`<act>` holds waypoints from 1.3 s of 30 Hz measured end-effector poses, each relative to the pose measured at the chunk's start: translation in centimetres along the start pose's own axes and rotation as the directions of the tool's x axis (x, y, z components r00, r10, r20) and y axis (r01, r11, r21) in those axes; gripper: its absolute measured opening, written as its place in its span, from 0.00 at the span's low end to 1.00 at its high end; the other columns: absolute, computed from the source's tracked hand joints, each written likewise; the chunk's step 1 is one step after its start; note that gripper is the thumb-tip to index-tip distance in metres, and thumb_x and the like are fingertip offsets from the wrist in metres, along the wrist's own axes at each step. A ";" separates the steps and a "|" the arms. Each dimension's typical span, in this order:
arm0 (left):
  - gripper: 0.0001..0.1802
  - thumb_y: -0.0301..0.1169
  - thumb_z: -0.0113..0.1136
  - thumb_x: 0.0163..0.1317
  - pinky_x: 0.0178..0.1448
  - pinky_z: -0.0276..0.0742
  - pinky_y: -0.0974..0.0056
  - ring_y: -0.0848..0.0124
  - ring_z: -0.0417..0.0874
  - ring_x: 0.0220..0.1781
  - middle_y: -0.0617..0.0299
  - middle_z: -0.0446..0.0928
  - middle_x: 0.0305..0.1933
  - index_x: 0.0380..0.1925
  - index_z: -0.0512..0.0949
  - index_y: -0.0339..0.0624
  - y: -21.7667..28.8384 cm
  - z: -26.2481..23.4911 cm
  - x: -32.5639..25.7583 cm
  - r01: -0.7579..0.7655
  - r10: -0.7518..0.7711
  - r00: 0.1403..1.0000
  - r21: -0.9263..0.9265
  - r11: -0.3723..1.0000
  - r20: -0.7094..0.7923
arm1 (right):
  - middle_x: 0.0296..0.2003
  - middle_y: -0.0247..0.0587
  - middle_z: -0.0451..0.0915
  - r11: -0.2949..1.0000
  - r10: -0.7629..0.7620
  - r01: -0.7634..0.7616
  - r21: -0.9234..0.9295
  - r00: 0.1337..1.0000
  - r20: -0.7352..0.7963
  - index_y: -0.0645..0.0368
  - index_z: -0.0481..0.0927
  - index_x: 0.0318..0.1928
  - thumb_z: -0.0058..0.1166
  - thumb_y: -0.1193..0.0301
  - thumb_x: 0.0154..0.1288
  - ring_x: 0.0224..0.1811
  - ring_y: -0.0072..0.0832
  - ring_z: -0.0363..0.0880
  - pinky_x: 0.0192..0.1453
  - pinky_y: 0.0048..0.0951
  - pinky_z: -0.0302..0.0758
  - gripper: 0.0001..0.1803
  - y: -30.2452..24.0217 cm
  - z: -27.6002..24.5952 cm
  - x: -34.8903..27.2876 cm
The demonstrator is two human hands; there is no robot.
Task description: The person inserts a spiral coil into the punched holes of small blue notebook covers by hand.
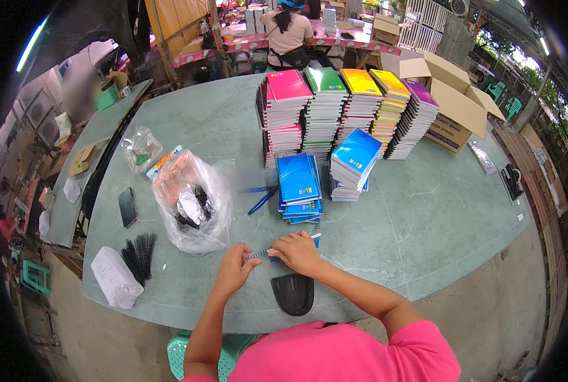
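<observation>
Near the table's front edge, my left hand (235, 266) pinches one end of a dark spiral binding coil (257, 254). My right hand (296, 252) is closed over a small blue notebook (316, 240) where the coil meets it; most of that notebook is hidden under the hand. Just beyond lies an uneven stack of blue spiral notebooks (298, 177). Blue-handled pliers (261, 202) rest to the left of this stack. Closest to me, below my right hand, is a black half-oval tray or pad (293, 295).
Tall notebook stacks (325, 108) in several colours stand at the back, with another blue pile (355, 156) before them. An open carton (455, 114) is at far right. Leftward are a plastic bag (191, 210), a phone (128, 207), loose black coils (140, 254) and a white wrapped bundle (116, 279).
</observation>
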State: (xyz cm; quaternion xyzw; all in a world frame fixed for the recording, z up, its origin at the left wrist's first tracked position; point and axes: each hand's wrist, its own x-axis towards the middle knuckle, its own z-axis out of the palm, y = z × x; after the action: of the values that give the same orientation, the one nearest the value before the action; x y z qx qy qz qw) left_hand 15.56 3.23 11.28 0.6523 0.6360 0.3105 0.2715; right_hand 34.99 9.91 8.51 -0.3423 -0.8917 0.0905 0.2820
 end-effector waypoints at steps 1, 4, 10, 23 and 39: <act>0.14 0.36 0.57 0.59 0.35 0.70 0.57 0.55 0.75 0.27 0.50 0.73 0.23 0.38 0.73 0.37 0.1 -0.3 0.1 0.074 -0.071 0.994 -0.024 0.997 0.079 | 0.27 0.34 0.77 0.998 0.045 -0.044 0.054 0.999 -0.009 0.50 0.77 0.35 0.51 0.56 0.60 0.32 0.33 0.75 0.39 0.34 0.62 0.13 0.1 0.0 0.1; 0.15 0.37 0.56 0.60 0.35 0.70 0.58 0.60 0.76 0.27 0.50 0.74 0.24 0.40 0.73 0.37 -2.7 0.7 -0.2 -0.059 0.058 0.996 0.020 0.998 0.066 | 0.27 0.35 0.77 0.981 0.099 -0.095 0.172 0.995 -0.015 0.50 0.77 0.37 0.53 0.57 0.59 0.33 0.35 0.75 0.41 0.34 0.62 0.12 0.0 0.1 0.4; 0.08 0.31 0.60 0.55 0.38 0.69 0.59 0.60 0.74 0.30 0.54 0.74 0.29 0.32 0.76 0.39 -1.4 0.1 0.8 0.122 -0.100 0.978 -0.116 0.986 0.181 | 0.29 0.36 0.77 0.934 0.127 -0.114 0.338 0.992 -0.016 0.53 0.75 0.38 0.58 0.64 0.56 0.37 0.36 0.75 0.43 0.35 0.63 0.11 -0.8 0.2 0.8; 0.21 0.36 0.70 0.44 0.47 0.69 0.57 0.56 0.74 0.42 0.54 0.74 0.34 0.36 0.74 0.41 -0.6 7.5 -4.7 -0.130 0.132 0.988 -0.024 0.991 0.084 | 0.32 0.47 0.78 0.984 0.102 -0.097 0.149 0.995 -0.024 0.58 0.78 0.36 0.62 0.72 0.47 0.39 0.46 0.76 0.44 0.40 0.70 0.13 1.1 -1.7 -0.3; 0.21 0.26 0.56 0.56 0.42 0.72 0.59 0.58 0.76 0.37 0.52 0.75 0.34 0.52 0.74 0.49 3.0 0.0 -0.3 -0.067 0.057 0.997 0.287 0.956 0.041 | 0.33 0.37 0.76 0.660 0.509 -0.386 0.644 0.861 -0.005 0.62 0.81 0.35 0.59 0.79 0.53 0.35 0.24 0.75 0.34 0.23 0.72 0.06 3.9 0.1 -2.8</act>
State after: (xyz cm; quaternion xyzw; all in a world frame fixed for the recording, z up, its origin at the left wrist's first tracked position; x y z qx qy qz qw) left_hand 17.57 2.78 13.49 0.7095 0.6491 0.2121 0.1740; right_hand 38.80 11.01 5.79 -0.4456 -0.6676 0.4146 0.4288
